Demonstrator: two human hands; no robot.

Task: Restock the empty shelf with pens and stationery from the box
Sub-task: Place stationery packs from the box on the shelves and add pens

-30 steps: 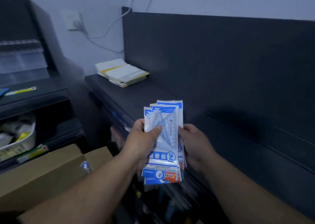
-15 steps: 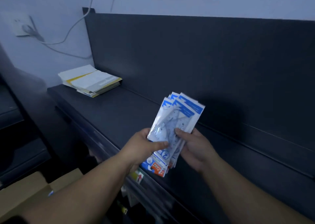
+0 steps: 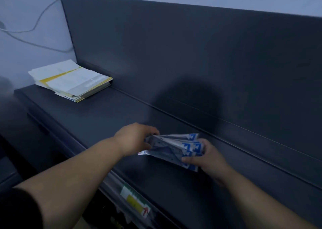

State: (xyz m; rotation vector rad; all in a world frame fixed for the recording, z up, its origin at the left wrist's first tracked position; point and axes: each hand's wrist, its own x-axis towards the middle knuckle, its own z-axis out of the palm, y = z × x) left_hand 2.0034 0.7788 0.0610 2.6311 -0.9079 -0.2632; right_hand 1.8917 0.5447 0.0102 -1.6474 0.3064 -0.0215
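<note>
There's a stack of papers [image 3: 70,80] sitting at the far left end of the dark shelf [image 3: 108,117]. Your left hand [image 3: 134,138] pinches one end of the ruler packets [image 3: 171,148], and your right hand [image 3: 207,157] grips the blue-printed end, low over the shelf.

Dark left sleeve [image 3: 19,209], both forearms [image 3: 78,173] bare

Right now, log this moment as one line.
left hand: grips blue-and-white plastic ruler packets | right hand: grips same packets | place: at dark metal shelf | status: not yet released
</note>
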